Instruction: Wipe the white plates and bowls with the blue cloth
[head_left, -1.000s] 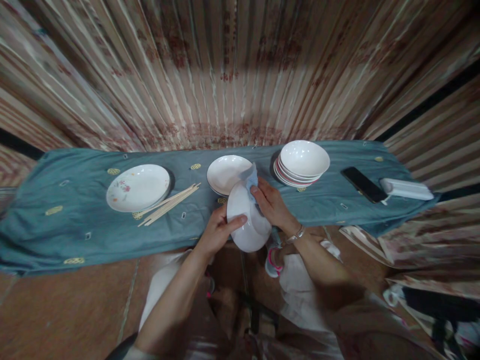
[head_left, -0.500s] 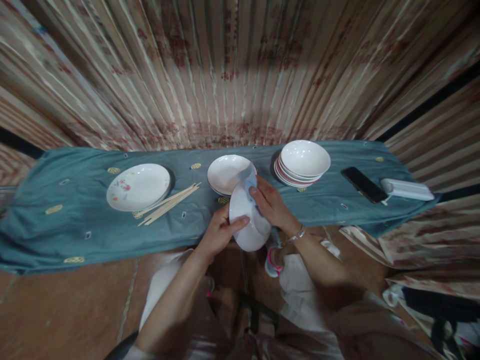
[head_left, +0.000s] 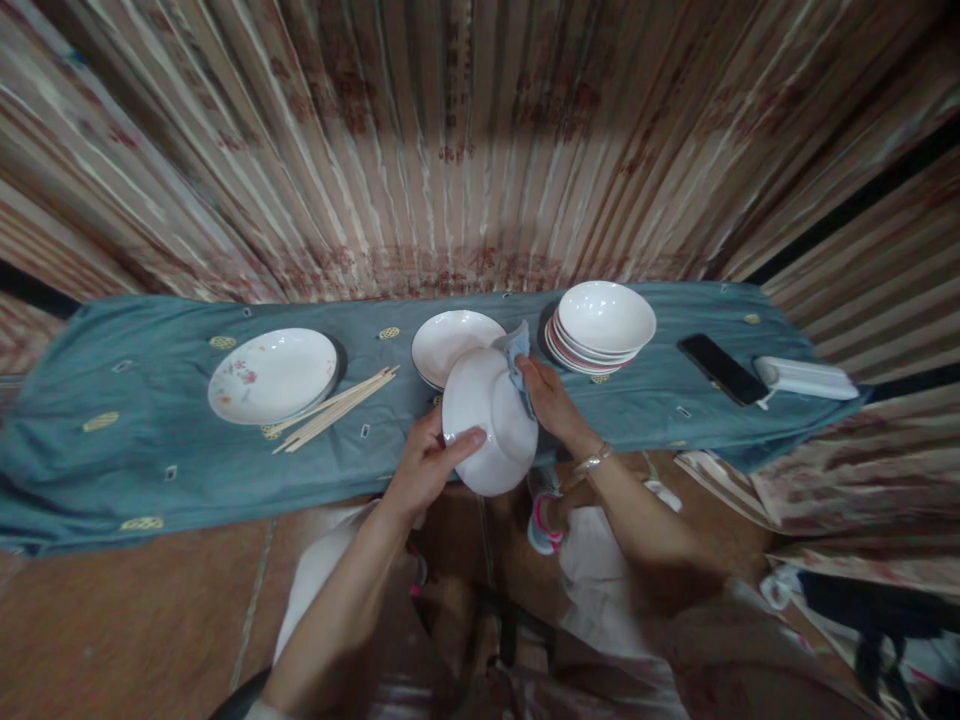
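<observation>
A white bowl (head_left: 491, 425) is tilted above the table's front edge, its underside and foot ring facing me. My left hand (head_left: 429, 455) grips its left side, thumb lying on the outer wall and fingers hidden behind. At the bowl's upper right, my right hand (head_left: 551, 400) is closed on a light blue cloth (head_left: 519, 352), which touches the rim. Just behind the held bowl, another white bowl (head_left: 456, 336) with a dark rim rests on the table, partly covered from view. A stack of white bowls (head_left: 606, 318), some with red bands, stands to the right.
On the left of the teal tablecloth (head_left: 180, 440) lie a floral white plate (head_left: 274, 375) and several wooden chopsticks (head_left: 337, 408). Toward the right end are a black phone (head_left: 721, 368) and a white device (head_left: 806, 377). A pleated curtain (head_left: 450, 150) hangs behind the table.
The right hand and cloth have moved from the bowl's outer wall to its upper right rim. The bowl has turned, showing more of its underside, and the left hand still holds it.
</observation>
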